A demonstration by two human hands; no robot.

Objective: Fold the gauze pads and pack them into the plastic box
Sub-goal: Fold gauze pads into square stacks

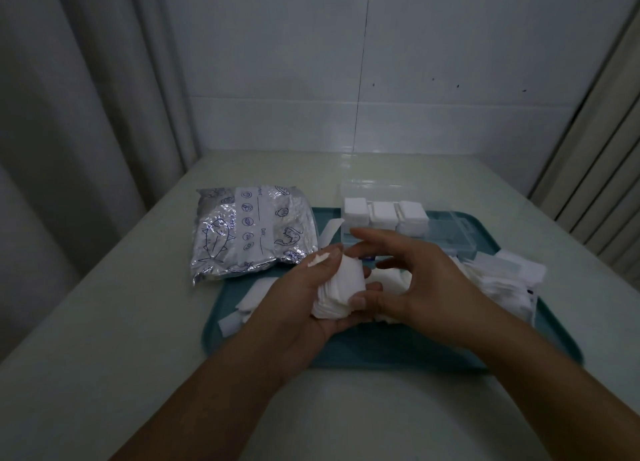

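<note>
Three stacks of folded white gauze squares (pixel 384 215) are already sitting in the clear plastic box (pixel 450 230). Your left hand (pixel 311 298) is gripping a white gauze bundle (pixel 343 287); your right hand (pixel 415 280) is hovering with relaxed fingers. Loose gauze sheets (pixel 502 277) are still waiting on the teal tray (pixel 381 353).

left hand (pixel 304 298) cups a wad of gauze (pixel 341 292), thumb over its top. right hand (pixel 412 280) hovers just beside it, fingers loosely spread. behind them on the teal tray (pixel 381 356) a clear box (pixel 408 220) holds three white stacks. a foil bag (pixel 249 232) lies to the left.
</note>
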